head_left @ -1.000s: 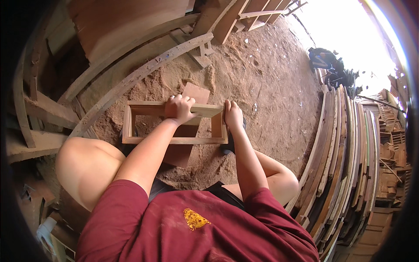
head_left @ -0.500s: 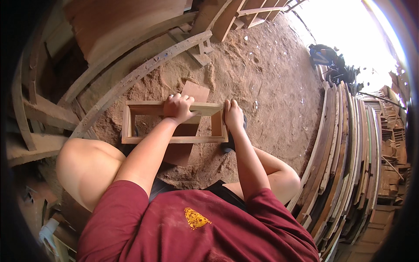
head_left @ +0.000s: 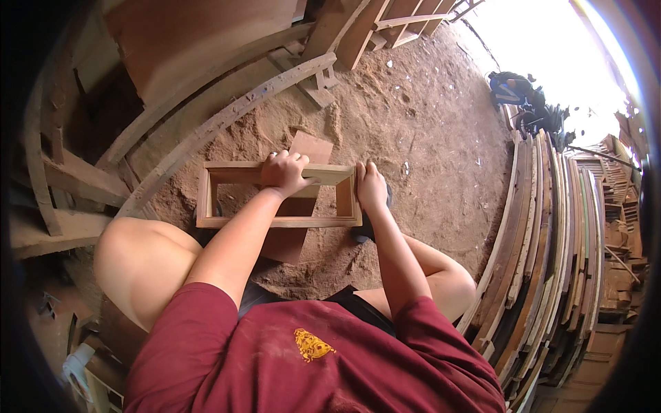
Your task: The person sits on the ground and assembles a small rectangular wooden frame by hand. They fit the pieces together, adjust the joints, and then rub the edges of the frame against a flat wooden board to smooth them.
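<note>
A shallow rectangular wooden frame (head_left: 289,222), like a small open drawer box, rests in front of me between my legs. My left hand (head_left: 284,171) is closed over its far rail, a little right of the middle, with the fingers bent over the far side. At the frame's right end, my right hand (head_left: 372,187) presses bent fingers against the outer face and corner. Whether anything small lies under those fingers is hidden. Beneath the frame, a thin brown board (head_left: 311,146) shows past its far rail and again below its near rail.
Sandy, sawdust-covered ground (head_left: 434,172) surrounds the frame. A long wooden beam (head_left: 227,117) curves past on the left beside a large panel (head_left: 200,41). Stacked planks (head_left: 544,255) line the right side. A dark blue and black bag (head_left: 511,89) sits at the far right.
</note>
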A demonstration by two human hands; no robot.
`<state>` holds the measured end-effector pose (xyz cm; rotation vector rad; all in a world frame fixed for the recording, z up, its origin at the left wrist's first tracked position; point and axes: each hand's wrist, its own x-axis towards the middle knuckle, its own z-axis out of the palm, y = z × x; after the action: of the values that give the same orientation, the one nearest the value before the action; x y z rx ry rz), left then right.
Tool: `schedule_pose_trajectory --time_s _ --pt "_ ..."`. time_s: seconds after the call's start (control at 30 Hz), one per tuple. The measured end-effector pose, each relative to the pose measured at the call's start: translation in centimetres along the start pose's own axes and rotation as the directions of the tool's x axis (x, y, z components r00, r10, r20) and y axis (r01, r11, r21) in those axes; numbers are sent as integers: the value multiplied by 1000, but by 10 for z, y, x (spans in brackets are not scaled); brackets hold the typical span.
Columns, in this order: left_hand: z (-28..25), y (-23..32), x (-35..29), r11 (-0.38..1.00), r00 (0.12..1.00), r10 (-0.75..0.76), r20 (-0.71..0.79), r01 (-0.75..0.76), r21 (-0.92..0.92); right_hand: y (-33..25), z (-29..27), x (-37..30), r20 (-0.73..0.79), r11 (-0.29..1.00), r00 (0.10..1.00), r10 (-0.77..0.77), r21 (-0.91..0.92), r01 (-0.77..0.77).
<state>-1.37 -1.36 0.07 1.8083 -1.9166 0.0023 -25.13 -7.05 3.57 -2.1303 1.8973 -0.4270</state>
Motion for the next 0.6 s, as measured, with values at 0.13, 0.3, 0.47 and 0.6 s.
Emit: schedule_pose_trajectory --time_s 0.13,0.3,0.47,0.6 --pt "1 7 4 1000 1000 1 29 -1 -19 16 2 15 30 998 1000 5 58 -7" --pt "2 -4 -3 1000 999 -26 32 26 4 17 -1 -30 107 994 994 -22 107 10" --pt "3 0 -2 1000 1000 -14 20 15 -15 10 1 -4 48 998 999 -18 56 15" --pt "2 0 0 1000 1000 -8 17 9 -15 4 8 20 3 996 1000 0 87 0"
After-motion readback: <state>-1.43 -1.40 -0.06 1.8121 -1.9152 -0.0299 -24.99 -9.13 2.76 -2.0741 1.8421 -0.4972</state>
